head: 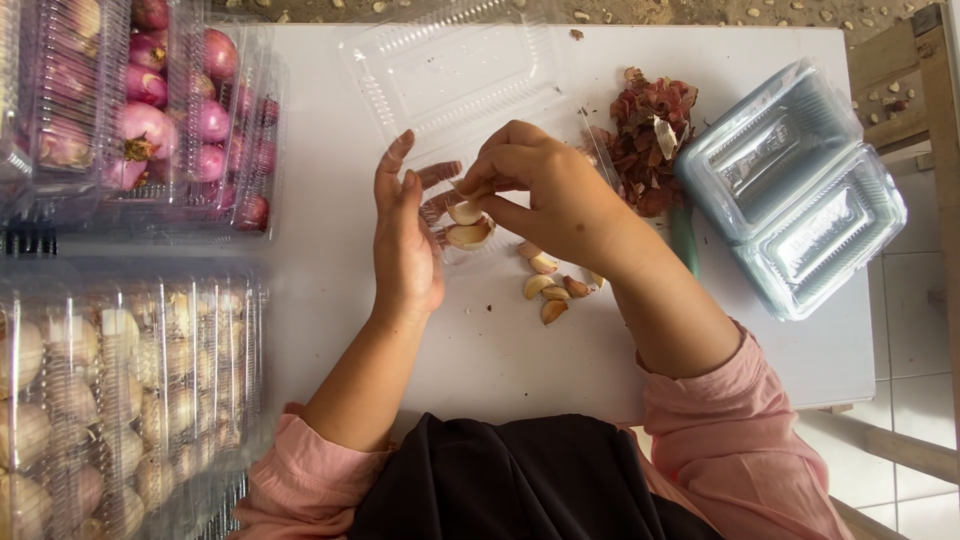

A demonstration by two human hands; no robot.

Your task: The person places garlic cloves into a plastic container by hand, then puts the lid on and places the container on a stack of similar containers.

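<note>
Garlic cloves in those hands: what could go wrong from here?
Loose garlic cloves lie beside the right hand and could be swept away by the forearm. The empty clear container, just beyond the left hand, looks light and might get knocked. The skin pile may scatter.

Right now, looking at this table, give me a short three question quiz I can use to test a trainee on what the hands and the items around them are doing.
1. True or false: the right hand is lifting a shallot out of the clear containers of shallots.
2. Which lies nearest the left hand? A) the stack of empty clear trays B) the garlic pieces at the fingertips C) the pile of reddish skins
3. What lies loose on the white table just below the right hand?

Key: 1 false, both hands work on garlic. 2 B. 3 A few garlic cloves.
</note>
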